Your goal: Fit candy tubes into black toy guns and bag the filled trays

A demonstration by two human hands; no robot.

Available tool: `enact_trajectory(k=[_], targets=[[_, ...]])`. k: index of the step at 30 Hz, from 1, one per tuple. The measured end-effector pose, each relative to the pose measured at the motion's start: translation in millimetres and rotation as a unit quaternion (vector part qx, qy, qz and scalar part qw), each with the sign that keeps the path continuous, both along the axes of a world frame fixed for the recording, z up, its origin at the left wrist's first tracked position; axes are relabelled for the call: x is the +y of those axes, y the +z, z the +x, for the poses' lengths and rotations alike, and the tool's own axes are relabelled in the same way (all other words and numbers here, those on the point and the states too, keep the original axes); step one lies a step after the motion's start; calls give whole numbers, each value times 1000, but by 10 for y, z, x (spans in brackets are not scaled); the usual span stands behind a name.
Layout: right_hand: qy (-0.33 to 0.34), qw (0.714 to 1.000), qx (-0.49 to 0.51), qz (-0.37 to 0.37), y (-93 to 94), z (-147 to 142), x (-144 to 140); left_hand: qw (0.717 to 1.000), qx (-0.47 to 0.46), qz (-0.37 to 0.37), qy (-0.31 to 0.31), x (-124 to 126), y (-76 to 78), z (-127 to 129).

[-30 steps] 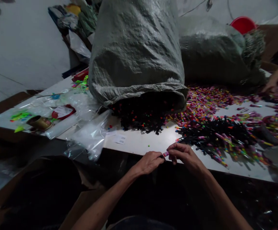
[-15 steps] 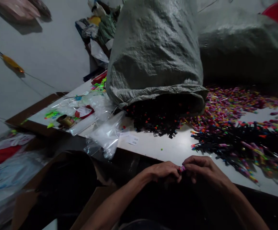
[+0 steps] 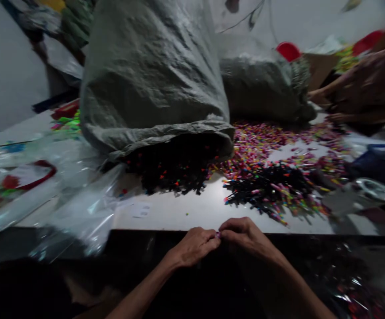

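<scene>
Just off the table's front edge, my left hand (image 3: 197, 244) and my right hand (image 3: 245, 235) meet fingertip to fingertip. Between them is a small pink-purple patterned piece (image 3: 218, 235), mostly covered by the fingers; its exact kind is too small to make out. Both hands are closed in a pinch on it. Beyond my right hand lies a pile of thin black sticks with coloured tips (image 3: 262, 186), mixed with pink and yellow pieces. Farther back spreads a heap of small pink, yellow and purple pieces (image 3: 255, 139).
A large grey woven sack (image 3: 159, 75) lies mouth forward on the white table (image 3: 165, 217), black pieces spilling out. Clear plastic bags (image 3: 79, 208) hang over the edge at left. Another sack (image 3: 262, 84) stands behind. At far right is another person's arm (image 3: 328, 91).
The view has swung to the right, bringing another person and the table's right side into sight. My hands still pinch the small piece together, now closer to each other.
</scene>
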State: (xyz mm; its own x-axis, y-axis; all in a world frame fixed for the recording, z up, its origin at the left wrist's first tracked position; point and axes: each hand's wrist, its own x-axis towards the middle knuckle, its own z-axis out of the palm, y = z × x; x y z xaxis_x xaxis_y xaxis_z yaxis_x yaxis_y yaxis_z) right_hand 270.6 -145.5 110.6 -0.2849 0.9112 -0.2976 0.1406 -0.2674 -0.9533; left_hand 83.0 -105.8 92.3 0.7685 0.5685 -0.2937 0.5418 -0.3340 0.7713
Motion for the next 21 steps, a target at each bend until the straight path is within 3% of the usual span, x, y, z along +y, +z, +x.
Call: enact_trajectory(k=[4,6,7,9,11,12,16,19,21], targets=[[-49,994,-62,80,-14,387,212,985,2,172,-12,285,34,205],[-99,973,-159,135,56,720,365,962,-27,271,-14,549,79,273],[-136,947,-236,168,104,886,460,946,-24,323,-10,704,86,292],[-210,859,-411,221,196,1152,704,911,33,411,-14,1026,51,303],[-226,772,-551,220,253,1264,1011,879,113,460,-56,1312,-37,291],[-210,750,-594,202,261,1259,1177,866,142,473,-82,1425,-87,281],[-126,743,-638,157,197,1006,1767,815,143,547,-124,1638,-196,197],[-109,752,-630,161,126,823,2013,781,86,612,-89,1630,-162,58],[-94,763,-618,167,97,757,2074,777,47,625,-57,1587,-128,-49]])
